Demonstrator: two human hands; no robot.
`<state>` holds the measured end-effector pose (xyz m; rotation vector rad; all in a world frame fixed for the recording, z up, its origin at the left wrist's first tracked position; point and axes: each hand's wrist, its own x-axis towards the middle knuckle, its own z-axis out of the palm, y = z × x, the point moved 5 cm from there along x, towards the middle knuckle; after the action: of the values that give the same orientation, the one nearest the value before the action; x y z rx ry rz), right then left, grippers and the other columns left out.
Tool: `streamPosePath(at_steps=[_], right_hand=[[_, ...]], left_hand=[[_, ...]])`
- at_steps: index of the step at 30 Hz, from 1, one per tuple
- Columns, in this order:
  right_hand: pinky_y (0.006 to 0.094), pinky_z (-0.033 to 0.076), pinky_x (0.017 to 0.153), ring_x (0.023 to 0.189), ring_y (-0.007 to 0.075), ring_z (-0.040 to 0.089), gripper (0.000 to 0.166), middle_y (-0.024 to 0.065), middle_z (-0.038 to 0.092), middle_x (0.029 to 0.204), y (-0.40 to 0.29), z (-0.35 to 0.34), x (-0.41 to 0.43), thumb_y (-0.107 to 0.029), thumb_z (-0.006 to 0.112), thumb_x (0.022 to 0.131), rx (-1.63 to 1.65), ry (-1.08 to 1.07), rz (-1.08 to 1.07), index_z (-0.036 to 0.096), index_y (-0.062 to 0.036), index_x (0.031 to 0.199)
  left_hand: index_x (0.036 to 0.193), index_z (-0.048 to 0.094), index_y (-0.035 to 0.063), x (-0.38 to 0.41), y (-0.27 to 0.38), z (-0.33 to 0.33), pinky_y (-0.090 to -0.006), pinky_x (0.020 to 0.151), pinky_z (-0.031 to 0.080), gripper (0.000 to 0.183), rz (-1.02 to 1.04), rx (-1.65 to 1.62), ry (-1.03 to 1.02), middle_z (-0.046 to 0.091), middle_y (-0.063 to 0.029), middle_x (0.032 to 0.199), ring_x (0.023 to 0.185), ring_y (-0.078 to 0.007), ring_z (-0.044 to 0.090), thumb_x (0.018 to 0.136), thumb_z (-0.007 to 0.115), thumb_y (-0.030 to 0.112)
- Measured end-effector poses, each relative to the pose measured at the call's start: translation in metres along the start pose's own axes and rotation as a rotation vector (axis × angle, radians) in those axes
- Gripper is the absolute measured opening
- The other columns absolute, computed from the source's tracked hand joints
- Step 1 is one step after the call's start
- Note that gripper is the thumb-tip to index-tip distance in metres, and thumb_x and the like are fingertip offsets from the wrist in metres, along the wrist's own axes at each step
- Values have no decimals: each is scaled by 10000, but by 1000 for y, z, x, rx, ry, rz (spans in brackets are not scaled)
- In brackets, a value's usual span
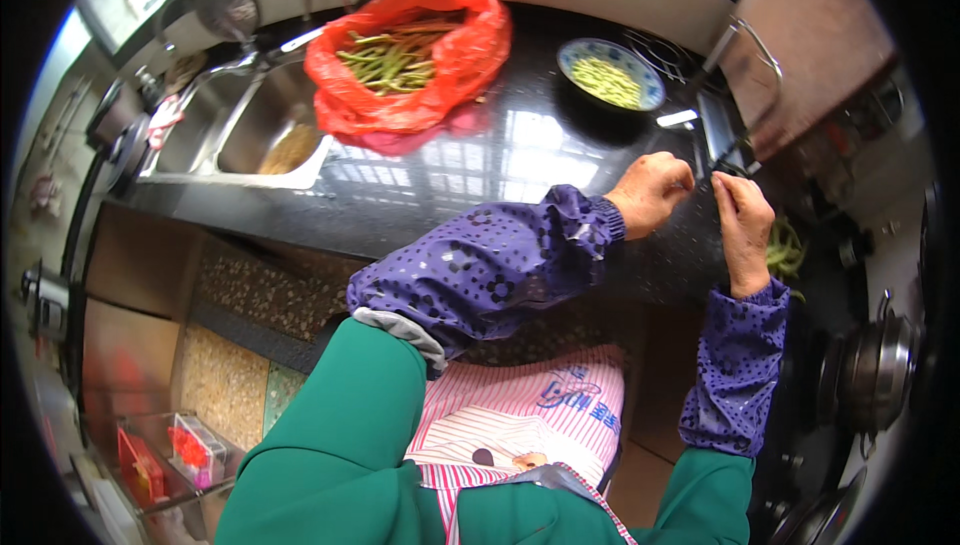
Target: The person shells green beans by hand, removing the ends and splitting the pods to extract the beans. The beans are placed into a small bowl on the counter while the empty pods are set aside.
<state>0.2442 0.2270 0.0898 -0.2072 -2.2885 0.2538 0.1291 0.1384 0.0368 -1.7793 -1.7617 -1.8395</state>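
Note:
My left hand (651, 194) is over the black countertop, its fingers curled in with the thumb side toward my right hand. My right hand (744, 226) is raised just beside it, thumb and forefinger pinched together. A small gap separates the two hands. Whether either one holds something small I cannot tell. Purple flowered sleeve covers reach both wrists. Beyond my left hand stands a blue-and-white bowl (655, 95) with pale green shelled beans (609, 83) in it. Green pods or peels (784, 249) lie behind my right wrist, partly hidden.
A red plastic bag (480, 42) of green and brownish bean pods (390, 65) stands open beside the double steel sink (311, 170). A brown board (817, 42) leans at the back right. A steel pot (874, 372) is at the right edge.

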Motion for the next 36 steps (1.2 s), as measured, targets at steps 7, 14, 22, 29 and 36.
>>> streamPosePath(at_steps=[7, 14, 22, 29, 36], right_hand=[[286, 453, 562, 616, 211, 609, 149, 142, 620, 708, -78, 123, 75, -146, 616, 818, 407, -31, 128, 645, -3, 845], [325, 469, 616, 675, 267, 607, 84, 143, 607, 725, -183, 214, 99, -96, 633, 768, 691, 45, -48, 628, -13, 780], [375, 444, 683, 755, 309, 546, 64, 137, 573, 740, -219, 247, 96, -92, 616, 761, 628, 28, -208, 605, -28, 762], [365, 453, 687, 755, 291, 544, 60, 122, 572, 740, -227, 245, 85, -93, 613, 761, 564, -8, -218, 591, -39, 777], [357, 457, 679, 730, 284, 553, 49, 119, 582, 724, -224, 245, 84, -68, 621, 745, 598, -1, -172, 591, -32, 760]], left_hand=[[833, 604, 8, -29, -22, -163, -307, 634, 483, 79, -68, 357, 169, 615, -137, 767, 701, -234, 616, 755, 594, 2], [829, 625, 18, -62, -50, -301, -324, 699, 483, 95, -226, 753, 248, 624, -143, 786, 764, -254, 617, 753, 580, 53], [826, 615, 45, -55, -91, -354, -360, 726, 467, 98, -328, 940, 253, 604, -127, 799, 786, -284, 589, 735, 610, 79], [1004, 590, 97, -23, -102, -380, -415, 823, 436, 268, -502, 1344, 262, 578, -142, 984, 953, -331, 524, 753, 646, 169], [916, 665, 103, -10, -127, -391, -396, 758, 481, 163, -773, 1330, 101, 646, -122, 940, 933, -293, 610, 809, 588, 199]])
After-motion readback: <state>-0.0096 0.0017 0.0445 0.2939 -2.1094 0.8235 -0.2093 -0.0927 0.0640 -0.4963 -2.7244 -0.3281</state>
